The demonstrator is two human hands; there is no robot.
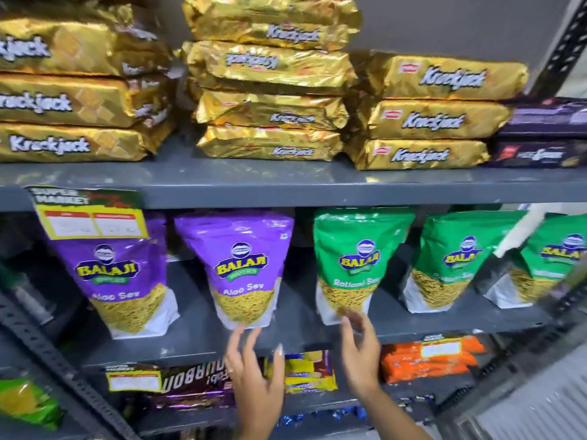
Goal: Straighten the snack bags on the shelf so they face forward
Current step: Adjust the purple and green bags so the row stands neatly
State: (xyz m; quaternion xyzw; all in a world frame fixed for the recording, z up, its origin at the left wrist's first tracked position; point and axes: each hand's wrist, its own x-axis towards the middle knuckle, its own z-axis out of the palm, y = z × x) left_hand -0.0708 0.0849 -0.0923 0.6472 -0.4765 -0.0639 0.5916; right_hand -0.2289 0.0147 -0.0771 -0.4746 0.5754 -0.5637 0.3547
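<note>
On the middle shelf (295,341) stand two purple Aloo Sev bags, one at the left (124,281) and one in the centre (244,268), both upright and front-facing. Right of them stand three green Ratlami Sev bags: the first (355,262), the second (457,258) and the third (552,258). My left hand (257,376) is open just below the centre purple bag, fingertips near its bottom edge. My right hand (362,350) is open below the first green bag, fingertips at its base. Neither hand grips anything.
Gold Krackjack packs (273,90) are stacked on the upper shelf, with dark packs (543,134) at the right. A yellow price tag (92,214) hangs over the left purple bag. The lower shelf holds Bourbon packs (190,385), yellow packs (308,373) and orange packs (428,360).
</note>
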